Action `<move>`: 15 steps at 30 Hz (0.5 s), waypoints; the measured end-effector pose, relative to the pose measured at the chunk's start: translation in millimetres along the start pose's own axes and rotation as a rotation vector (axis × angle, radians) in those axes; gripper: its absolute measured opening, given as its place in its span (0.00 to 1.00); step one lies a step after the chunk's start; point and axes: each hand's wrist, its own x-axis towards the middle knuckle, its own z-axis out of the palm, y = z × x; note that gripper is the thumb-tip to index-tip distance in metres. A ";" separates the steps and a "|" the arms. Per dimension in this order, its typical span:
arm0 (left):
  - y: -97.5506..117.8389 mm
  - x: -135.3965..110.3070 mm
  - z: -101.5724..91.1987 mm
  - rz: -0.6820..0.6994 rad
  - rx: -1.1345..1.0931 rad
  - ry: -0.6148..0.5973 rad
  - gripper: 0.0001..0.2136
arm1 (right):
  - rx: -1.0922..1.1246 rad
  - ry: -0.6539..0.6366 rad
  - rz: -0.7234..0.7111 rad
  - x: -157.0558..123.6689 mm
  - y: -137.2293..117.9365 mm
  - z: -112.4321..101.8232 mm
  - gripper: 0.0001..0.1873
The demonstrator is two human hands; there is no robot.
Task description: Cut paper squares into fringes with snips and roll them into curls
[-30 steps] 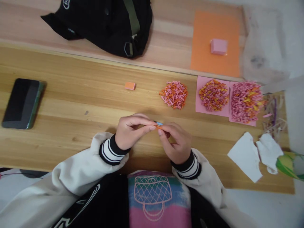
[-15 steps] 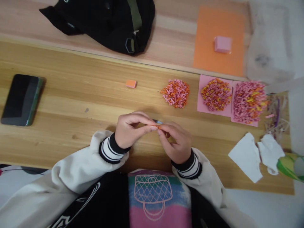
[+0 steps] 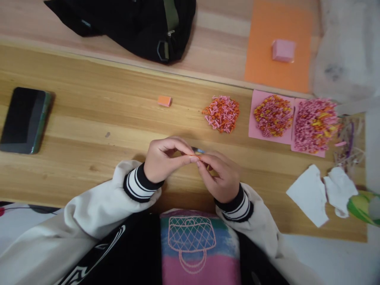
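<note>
Far over at nine o'clock from my hands, the smartphone (image 3: 23,118) lies screen up on the wooden worktop (image 3: 89,118), a little higher in my view than a second ago, since my gaze has dipped. The black fabric bag (image 3: 133,27), at eleven, has slid partly out past the top edge. Nearer, also towards eleven, sits a small orange-topped block (image 3: 164,100) with a pink side.

My left hand (image 3: 160,160) has hardly moved; its index finger arches over, thumb and fingertip pinching one end of the orange strip (image 3: 194,155). That strip is right between my two hands, above the worktop; it now shows as a thin, bright line, where a second ago it looked like a shorter blob. Most of it is hidden by skin. Just beyond it at twelve is a small blue-grey piece (image 3: 198,150), too covered to name. My right hand (image 3: 221,174) has its thumb and index finger pressed together on the strip's other end.

At one o'clock lies a loose heap of pink and orange bits (image 3: 221,114). Towards two, a pink, orange and yellow heap (image 3: 273,116) rests on a pink square sheet (image 3: 252,126), with a pink block (image 3: 283,50) on an orange sheet (image 3: 263,59) farther up. Another mostly pink heap (image 3: 316,124) follows, then torn white paper (image 3: 309,196) between three and four.
</note>
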 end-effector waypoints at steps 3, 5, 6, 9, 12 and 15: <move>-0.7 0.2 0.8 -0.028 -0.026 0.010 0.08 | 0.005 -0.002 0.000 0.1 -0.4 0.0 0.06; -1.5 0.0 1.2 -0.064 -0.030 0.017 0.09 | 0.025 -0.003 0.016 0.3 -1.1 0.0 0.06; -2.0 -0.3 1.3 -0.087 -0.024 0.015 0.09 | 0.043 -0.004 0.039 0.4 -1.5 0.1 0.06; -4.1 -2.0 1.9 -0.152 0.013 -0.015 0.12 | 0.137 0.008 0.193 0.0 -1.7 1.4 0.05; -6.5 -4.1 3.2 -0.199 -0.012 -0.058 0.12 | 0.302 0.060 0.406 -1.6 -0.5 4.1 0.04; -7.2 -4.8 4.1 -0.232 -0.061 -0.057 0.09 | 0.434 0.091 0.541 -2.8 0.5 6.1 0.05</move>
